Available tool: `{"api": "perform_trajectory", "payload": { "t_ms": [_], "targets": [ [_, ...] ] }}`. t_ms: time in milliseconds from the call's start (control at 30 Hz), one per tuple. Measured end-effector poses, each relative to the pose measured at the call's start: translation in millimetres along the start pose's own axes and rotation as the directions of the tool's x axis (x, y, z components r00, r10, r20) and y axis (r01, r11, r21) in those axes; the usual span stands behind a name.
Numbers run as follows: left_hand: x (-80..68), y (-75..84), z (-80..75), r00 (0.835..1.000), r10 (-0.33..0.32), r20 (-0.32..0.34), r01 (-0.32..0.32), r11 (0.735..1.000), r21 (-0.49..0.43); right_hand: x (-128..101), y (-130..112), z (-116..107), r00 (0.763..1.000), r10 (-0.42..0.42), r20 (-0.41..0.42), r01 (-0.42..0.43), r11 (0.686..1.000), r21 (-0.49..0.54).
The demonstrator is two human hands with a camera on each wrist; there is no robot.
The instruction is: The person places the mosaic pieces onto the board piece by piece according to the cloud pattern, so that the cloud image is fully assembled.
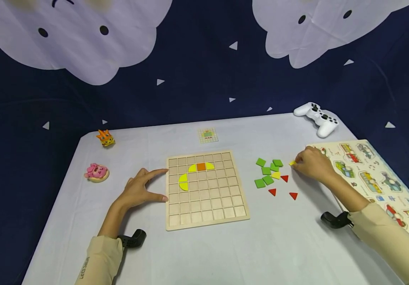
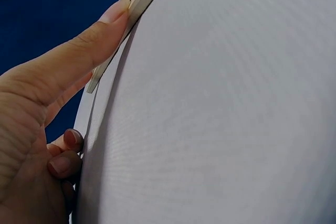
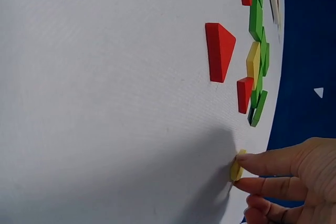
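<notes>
The right hand is pinching a small yellow piece between thumb and fingertip, with the piece lying at the table surface; the right wrist view shows the yellow piece caught at the tips of the fingers. Just to its left, loose pieces are lying scattered on the white table: a cluster of green squares with one yellow square among them, and three red triangles spreading out below.

The left hand is resting on the table with fingers spread and nearly straight, gripping nothing; index fingertip and thumb are touching the left edge of the wooden grid board. The left wrist view shows a fingertip pressing against that board's edge.

The board's compartments are holding an orange square in the second row, flanked by two yellow quarter pieces, and a yellow half-round piece lower left; the other cells are showing bare wood.
</notes>
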State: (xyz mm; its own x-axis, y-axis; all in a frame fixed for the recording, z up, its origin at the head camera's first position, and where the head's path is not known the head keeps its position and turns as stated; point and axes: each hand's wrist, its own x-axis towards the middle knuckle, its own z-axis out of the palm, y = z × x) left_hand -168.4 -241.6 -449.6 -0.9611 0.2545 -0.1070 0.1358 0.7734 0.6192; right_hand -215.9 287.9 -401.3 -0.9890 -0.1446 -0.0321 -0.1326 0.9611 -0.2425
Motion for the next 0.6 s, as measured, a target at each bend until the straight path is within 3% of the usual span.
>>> {"api": "perform_trajectory", "payload": {
  "t_ms": [600],
  "targets": [
    [0.2,1.4,0.0,1.000,-0.005,0.003,0.005,1.000,0.001,3.5,-0.7,8.4,0.998,-0.036,-0.050,0.037,0.999,0.026]
  ]
}}
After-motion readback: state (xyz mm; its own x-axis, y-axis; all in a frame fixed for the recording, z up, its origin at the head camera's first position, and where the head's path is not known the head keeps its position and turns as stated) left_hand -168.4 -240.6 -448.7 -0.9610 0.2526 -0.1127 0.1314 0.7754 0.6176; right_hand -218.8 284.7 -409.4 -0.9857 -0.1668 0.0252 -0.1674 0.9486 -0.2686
